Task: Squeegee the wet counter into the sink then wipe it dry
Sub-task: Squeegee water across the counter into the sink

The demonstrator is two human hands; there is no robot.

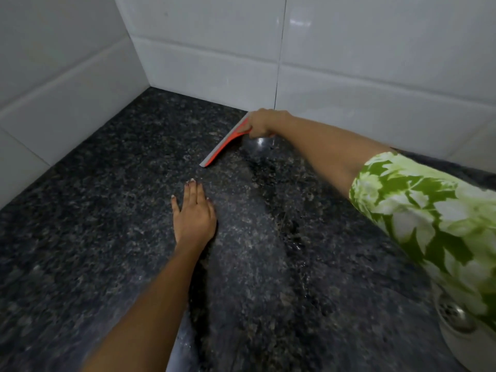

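My right hand (261,123) grips the handle of an orange squeegee (224,146) with a grey rubber blade, far back where the counter meets the tiled wall. The blade rests on the dark speckled granite counter (107,224) and runs diagonally toward me. My left hand (194,210) lies flat on the counter, fingers spread, a short way in front of the blade's near end. Wet, glossy streaks (284,210) run along the counter to the right of my left hand. At the bottom right, the white sink (461,342) with its metal drain (455,315) shows partly under my green floral sleeve.
White tiled walls (349,63) close the counter at the back and on the left (53,89), meeting in a corner at the far end. My right arm, in its green floral sleeve (429,210), crosses over the counter's right side.
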